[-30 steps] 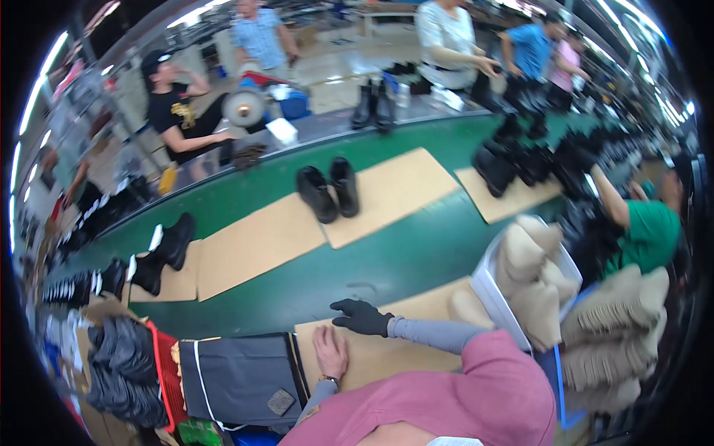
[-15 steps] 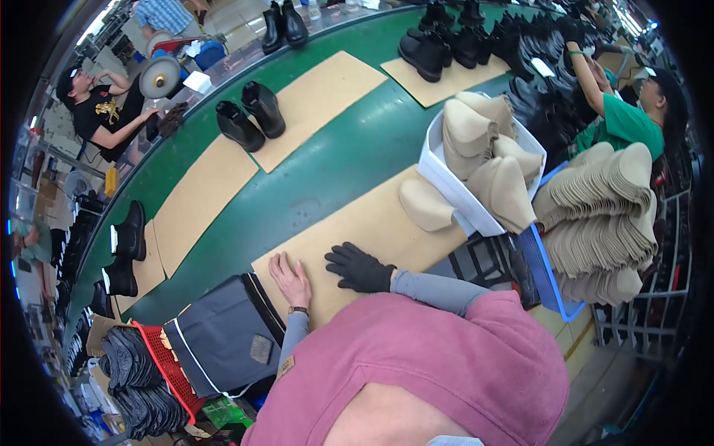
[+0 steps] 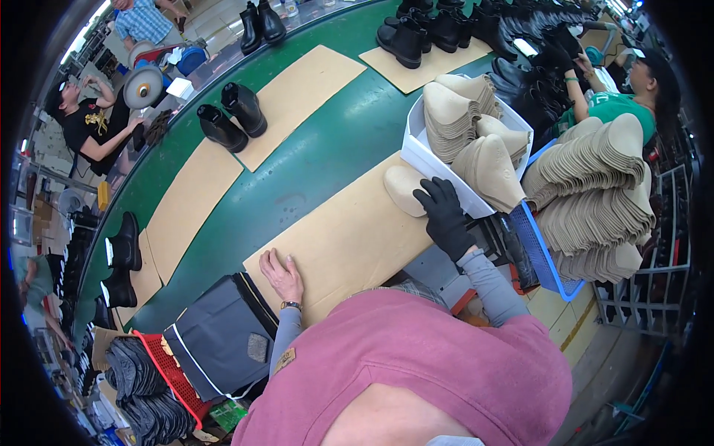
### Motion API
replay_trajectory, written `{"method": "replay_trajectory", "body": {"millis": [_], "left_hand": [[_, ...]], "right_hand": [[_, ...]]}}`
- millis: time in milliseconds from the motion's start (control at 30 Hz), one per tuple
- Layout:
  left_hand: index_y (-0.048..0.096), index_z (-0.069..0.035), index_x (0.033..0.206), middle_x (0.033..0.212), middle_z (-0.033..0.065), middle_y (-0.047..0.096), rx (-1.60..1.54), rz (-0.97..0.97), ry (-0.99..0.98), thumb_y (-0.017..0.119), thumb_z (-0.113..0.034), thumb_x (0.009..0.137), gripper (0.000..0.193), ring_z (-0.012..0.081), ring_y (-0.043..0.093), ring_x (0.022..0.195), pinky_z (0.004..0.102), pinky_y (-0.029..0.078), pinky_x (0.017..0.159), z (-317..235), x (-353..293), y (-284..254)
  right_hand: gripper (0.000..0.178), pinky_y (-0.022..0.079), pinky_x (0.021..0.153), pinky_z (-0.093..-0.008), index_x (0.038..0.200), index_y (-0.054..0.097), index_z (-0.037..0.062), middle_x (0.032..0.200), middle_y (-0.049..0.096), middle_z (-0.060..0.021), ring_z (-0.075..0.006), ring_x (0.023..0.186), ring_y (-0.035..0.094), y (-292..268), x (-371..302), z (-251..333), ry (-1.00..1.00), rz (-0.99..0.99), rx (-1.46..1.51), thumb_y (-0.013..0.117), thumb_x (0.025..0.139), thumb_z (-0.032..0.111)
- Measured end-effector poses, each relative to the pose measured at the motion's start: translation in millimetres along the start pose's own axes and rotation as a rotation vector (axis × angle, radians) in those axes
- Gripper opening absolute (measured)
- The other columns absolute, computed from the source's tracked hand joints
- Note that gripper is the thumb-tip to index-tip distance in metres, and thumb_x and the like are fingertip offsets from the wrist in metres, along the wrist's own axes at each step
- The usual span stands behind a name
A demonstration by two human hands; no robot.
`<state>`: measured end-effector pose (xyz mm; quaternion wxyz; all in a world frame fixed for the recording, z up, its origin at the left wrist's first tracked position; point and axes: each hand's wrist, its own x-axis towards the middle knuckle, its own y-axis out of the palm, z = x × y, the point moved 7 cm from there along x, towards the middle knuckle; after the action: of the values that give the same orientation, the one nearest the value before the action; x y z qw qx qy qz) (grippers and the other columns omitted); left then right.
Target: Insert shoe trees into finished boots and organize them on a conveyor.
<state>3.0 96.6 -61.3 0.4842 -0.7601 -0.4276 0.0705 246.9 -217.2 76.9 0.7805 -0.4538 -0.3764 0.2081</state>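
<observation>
While the green conveyor belt (image 3: 297,178) curves away toward the far edge, the right hand (image 3: 444,215), in a black glove, comes down on a tan insole (image 3: 404,187) lying at the right end of the nearest cardboard sheet (image 3: 349,238). Its fingers are curled over the insole's near side, touching it; whether it is truly pinched or only pressed I cannot tell. The left hand (image 3: 281,275), bare and with a watch at the wrist, lies flat and spread on the cardboard's left end, holding nothing.

Just beyond the insole stands a white bin (image 3: 428,160) crammed with more tan insoles on edge, its near wall almost touching the loose one. That is the risk as I read it: a careless pull could drag the bin's wall or tip the leaning stack out over the belt. The glove may slip too (the insole looks smooth and thin).

Shapes and stuff: the insoles are flat, foot-shaped, matte beige, looking like stiff fibreboard; the cardboard is plain brown, rectangular, unglossed. A pair of black ankle boots (image 3: 232,117) stands on the next cardboard sheet toward the far edge, shiny and rounded. To the right, big fanned piles of insoles (image 3: 595,193) lean over a blue crate (image 3: 539,253).
</observation>
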Motion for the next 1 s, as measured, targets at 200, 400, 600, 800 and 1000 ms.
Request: {"method": "replay_trajectory", "body": {"millis": [200,400,600,800,1000], "left_hand": [[0.048,0.004,0.131,0.135,0.0239,0.043,0.047,0.001,0.034,0.06,-0.017,0.091,0.046,0.0412,0.037,0.131,0.051,0.031,0.111,5.0,-0.6,1.6],[0.048,0.003,0.132,0.137,0.0238,0.041,0.037,0.015,0.028,0.06,-0.018,0.092,0.047,0.0407,0.036,0.132,0.0506,0.031,0.111,1.3,0.3,4.2],[0.047,0.003,0.133,0.138,0.0236,0.041,0.034,0.022,0.035,0.06,-0.019,0.092,0.048,0.0402,0.035,0.133,0.0503,0.031,0.112,-0.1,0.5,5.5],[0.047,0.002,0.133,0.138,0.024,0.041,0.043,0.022,0.025,0.061,-0.019,0.091,0.049,0.0406,0.035,0.133,0.0505,0.03,0.112,0.6,-0.3,3.2],[0.046,0.002,0.133,0.137,0.0239,0.041,0.038,0.013,0.04,0.062,-0.017,0.09,0.049,0.0409,0.035,0.132,0.0504,0.03,0.112,2.0,-1.3,4.9]], "right_hand": [[0.054,0.038,0.108,-0.0469,0.122,0.058,0.0081,0.132,0.054,-0.0159,-0.0376,0.126,0.047,23.9,-16.5,-17.6,0.087,0.024,-0.006,0.059,0.071,-0.009],[0.047,0.04,0.103,-0.0455,0.123,0.058,0.012,0.131,0.054,-0.0129,-0.0354,0.122,0.048,19.9,-20.4,-35.6,0.189,0.007,-0.056,0.062,0.077,0.002],[0.045,0.041,0.102,-0.0448,0.123,0.058,0.0109,0.13,0.056,-0.0132,-0.0343,0.121,0.05,23.3,-28.9,-50.7,0.224,0.045,-0.078,0.061,0.079,0.003],[0.033,0.047,0.095,-0.0436,0.12,0.059,0.0083,0.123,0.06,-0.015,-0.0333,0.111,0.058,12.5,-21.5,-40.6,0.237,-0.066,-0.009,0.061,0.087,0.01],[0.035,0.047,0.095,-0.0449,0.123,0.057,0.0071,0.124,0.06,-0.0185,-0.0358,0.111,0.058,17.2,-10.7,-31.7,0.255,-0.029,-0.005,0.057,0.088,0.008]]}}
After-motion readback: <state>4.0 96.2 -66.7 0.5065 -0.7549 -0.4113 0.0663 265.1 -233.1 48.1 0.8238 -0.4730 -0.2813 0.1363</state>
